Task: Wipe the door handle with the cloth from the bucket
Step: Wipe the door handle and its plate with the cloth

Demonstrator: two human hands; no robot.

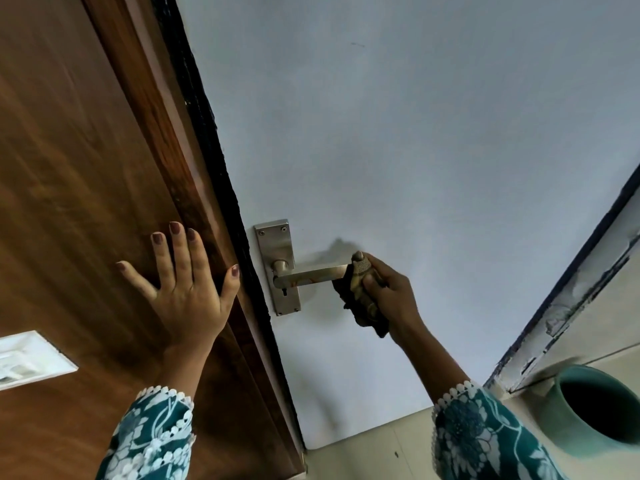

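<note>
A metal lever door handle (308, 276) sticks out from a steel backplate (278, 251) on a pale grey door (415, 150). My right hand (391, 292) grips a dark, brownish cloth (360, 289) wrapped around the free end of the lever. My left hand (183, 289) lies flat with fingers spread on the brown wooden panel (86, 202) beside the door's edge. A teal bucket (595, 410) stands on the floor at the lower right, its inside dark.
A white switch plate (27, 360) sits on the wooden panel at the left. A black strip runs along the door's edge. A worn door frame (571, 306) slants up at the right. Pale floor tiles (374, 452) lie below.
</note>
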